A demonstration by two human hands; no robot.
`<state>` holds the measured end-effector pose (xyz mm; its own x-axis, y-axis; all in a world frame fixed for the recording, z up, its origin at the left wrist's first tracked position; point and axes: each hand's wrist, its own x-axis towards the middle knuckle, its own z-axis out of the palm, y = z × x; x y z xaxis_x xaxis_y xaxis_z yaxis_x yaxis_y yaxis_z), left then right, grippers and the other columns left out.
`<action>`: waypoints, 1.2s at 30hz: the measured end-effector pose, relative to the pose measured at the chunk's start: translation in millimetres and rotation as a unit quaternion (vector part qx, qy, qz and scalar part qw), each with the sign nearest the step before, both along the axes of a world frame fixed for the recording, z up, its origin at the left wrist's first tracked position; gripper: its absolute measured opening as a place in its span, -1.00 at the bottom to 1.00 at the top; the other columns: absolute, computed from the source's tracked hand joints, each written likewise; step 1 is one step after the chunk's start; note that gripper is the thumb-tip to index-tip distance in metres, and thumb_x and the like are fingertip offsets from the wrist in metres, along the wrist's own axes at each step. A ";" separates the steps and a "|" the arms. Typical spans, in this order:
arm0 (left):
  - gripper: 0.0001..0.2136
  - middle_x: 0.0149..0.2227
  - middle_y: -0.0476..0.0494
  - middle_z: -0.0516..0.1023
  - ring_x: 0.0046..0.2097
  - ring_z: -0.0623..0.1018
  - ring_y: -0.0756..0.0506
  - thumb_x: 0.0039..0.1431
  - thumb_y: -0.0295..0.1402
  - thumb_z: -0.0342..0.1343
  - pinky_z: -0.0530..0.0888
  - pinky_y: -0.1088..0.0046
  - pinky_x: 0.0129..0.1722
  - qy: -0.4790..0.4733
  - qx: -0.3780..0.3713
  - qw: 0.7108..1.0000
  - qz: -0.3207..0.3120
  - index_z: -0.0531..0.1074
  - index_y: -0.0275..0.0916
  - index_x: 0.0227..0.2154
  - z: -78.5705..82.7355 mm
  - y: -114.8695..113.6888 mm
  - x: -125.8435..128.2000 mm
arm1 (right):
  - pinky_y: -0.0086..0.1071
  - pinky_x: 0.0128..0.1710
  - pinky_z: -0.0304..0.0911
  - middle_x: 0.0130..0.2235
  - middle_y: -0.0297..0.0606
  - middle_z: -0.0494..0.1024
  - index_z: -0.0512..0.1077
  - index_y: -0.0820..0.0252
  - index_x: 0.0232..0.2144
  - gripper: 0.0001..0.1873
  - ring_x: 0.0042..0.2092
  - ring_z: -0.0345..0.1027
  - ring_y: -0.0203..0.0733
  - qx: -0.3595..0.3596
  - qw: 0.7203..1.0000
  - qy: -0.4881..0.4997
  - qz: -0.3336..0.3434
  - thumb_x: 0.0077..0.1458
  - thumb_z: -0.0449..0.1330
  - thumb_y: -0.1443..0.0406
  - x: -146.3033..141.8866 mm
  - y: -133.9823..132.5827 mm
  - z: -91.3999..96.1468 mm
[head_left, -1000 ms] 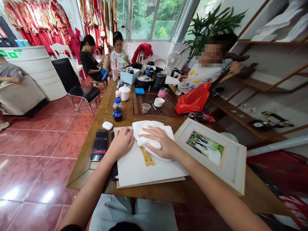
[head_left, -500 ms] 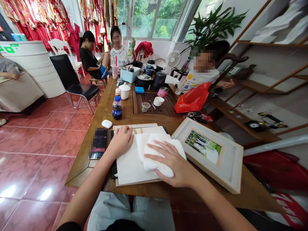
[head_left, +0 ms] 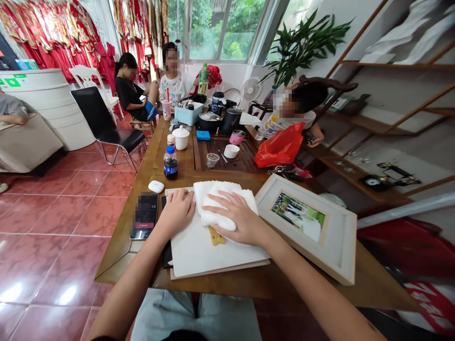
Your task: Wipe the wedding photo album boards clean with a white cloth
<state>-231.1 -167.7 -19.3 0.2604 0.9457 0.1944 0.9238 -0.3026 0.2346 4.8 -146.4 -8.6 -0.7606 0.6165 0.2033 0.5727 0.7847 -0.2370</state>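
Note:
A white sheet (head_left: 199, 258) lies on a light wooden board in front of me, with a yellow-brown shape (head_left: 216, 236) like a small cartoon figure showing on it. My left hand (head_left: 178, 210) rests on the sheet's upper left corner, fingers stretched out and holding nothing. Folded and bunched, a white towel (head_left: 206, 189) covers the upper part of the sheet. My right hand (head_left: 240, 215) presses down on this towel, its fingers spread over the top and its thumb at the lower edge. Whatever lies under the towel is hidden.
A framed wedding photo (head_left: 305, 227) lies right of the sheet. On the left are a phone (head_left: 144, 215), a white earbud case (head_left: 156, 186) and a dark drink bottle (head_left: 171, 166). Farther back stand bowls, pots and a red plastic bag (head_left: 280, 147). Several people sit around.
My right hand has slid the towel up and left, uncovering the yellow-brown shape below it. My left hand stays at the corner. The person on the right has lowered an arm.

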 end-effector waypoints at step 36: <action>-0.65 0.12 -0.32 0.41 0.21 0.38 -0.27 0.42 -0.31 -0.12 0.26 0.07 0.27 -0.023 -0.012 1.000 0.002 0.34 -0.27 0.17 2.9 -0.2 1.0 | 0.31 0.29 -0.06 0.38 -0.24 0.27 0.37 -0.17 0.25 -0.36 0.38 0.04 0.30 0.014 1.000 -0.011 -0.017 0.10 0.25 0.15 38.5 -62.9 -5.3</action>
<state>-230.1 -167.9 -16.4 0.2479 0.9513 0.1833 0.9131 -0.2926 0.2839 43.4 -209.3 -13.9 -0.7441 0.6360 0.2045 0.6036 0.7712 -0.2021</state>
